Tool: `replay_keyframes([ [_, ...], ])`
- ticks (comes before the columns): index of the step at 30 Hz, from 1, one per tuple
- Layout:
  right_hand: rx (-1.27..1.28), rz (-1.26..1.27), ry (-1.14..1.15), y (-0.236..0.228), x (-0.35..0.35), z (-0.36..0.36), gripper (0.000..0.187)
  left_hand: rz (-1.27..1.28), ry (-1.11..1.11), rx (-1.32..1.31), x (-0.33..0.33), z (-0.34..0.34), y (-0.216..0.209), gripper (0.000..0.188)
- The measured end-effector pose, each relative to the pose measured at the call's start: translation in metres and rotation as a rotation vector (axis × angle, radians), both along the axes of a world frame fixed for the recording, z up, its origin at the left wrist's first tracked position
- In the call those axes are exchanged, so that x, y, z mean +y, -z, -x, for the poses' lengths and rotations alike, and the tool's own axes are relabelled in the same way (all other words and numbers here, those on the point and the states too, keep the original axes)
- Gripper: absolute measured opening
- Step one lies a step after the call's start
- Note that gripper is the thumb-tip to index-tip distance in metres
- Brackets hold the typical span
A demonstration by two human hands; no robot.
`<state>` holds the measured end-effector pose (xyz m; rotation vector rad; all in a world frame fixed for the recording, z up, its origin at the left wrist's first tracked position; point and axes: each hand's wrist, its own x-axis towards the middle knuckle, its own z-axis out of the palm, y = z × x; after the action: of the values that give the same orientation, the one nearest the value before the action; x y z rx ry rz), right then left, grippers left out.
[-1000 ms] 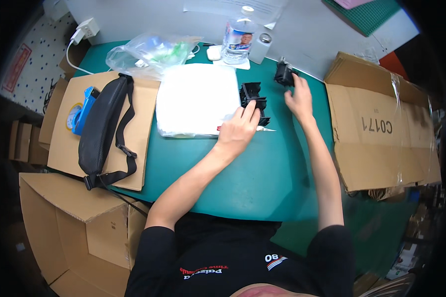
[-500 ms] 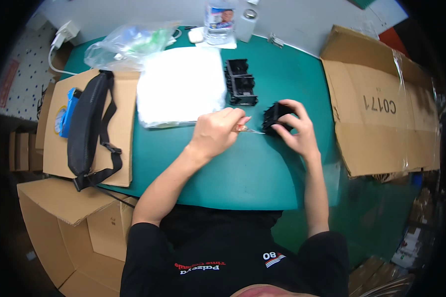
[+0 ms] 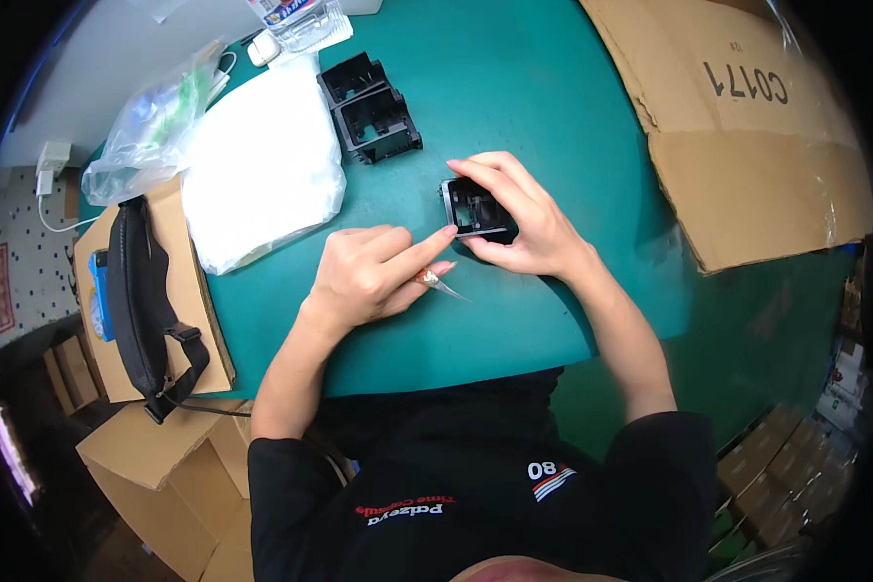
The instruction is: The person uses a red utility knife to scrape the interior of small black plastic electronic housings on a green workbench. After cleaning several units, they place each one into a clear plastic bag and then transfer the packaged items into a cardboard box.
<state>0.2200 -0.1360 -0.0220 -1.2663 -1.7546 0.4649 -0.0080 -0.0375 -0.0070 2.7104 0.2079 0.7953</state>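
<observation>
Above the table, my right hand (image 3: pixel 543 228) grips a small black plastic housing (image 3: pixel 473 206), thumb below and fingers over its far side; its hollow inner side shows. The index fingertip of my left hand (image 3: pixel 359 276) touches the housing's near left corner. Closed in that same hand is a small pointed tool (image 3: pixel 434 281) with an orange-and-white body and a thin, pale tip slanting down to the right. Its exact kind is unclear, and the fingers cover part of it. Farther off, a black plastic frame with two bays (image 3: pixel 373 112) rests on the green table.
A white plastic-wrapped bundle (image 3: pixel 262 165) and a clear bag (image 3: pixel 150 141) lie left of the frame. A black strap pouch (image 3: pixel 141 291) sits on cardboard at the left. A large cardboard box (image 3: pixel 747 145) stands on the right. The green tabletop (image 3: pixel 436 339) ends near my body.
My view has swung, shifting the table things leftward. The housing now turns its hollow side into view. My left index finger has extended onto it, and the tool's tip points away from it.
</observation>
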Motion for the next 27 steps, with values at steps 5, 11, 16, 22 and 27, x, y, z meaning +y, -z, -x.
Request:
replay_keyframes([
  [5,-0.033,0.024,0.055,-0.002,0.0,0.005,0.075,0.011,0.054,0.017,0.001,0.003,-0.004,0.041],
  [11,-0.005,0.011,0.127,0.01,0.002,0.01,0.072,0.119,-0.212,0.154,0.001,0.005,-0.017,0.045],
  [16,-0.001,-0.018,0.136,0.013,0.004,0.011,0.069,0.131,-0.279,0.185,-0.007,0.007,-0.019,0.03],
  [22,0.002,-0.046,0.135,0.014,0.005,0.012,0.067,0.086,-0.3,0.207,-0.011,0.007,-0.013,0.019],
  [27,0.001,-0.049,0.129,0.016,0.007,0.011,0.067,0.111,-0.317,0.245,-0.011,0.007,-0.015,0.018],
])
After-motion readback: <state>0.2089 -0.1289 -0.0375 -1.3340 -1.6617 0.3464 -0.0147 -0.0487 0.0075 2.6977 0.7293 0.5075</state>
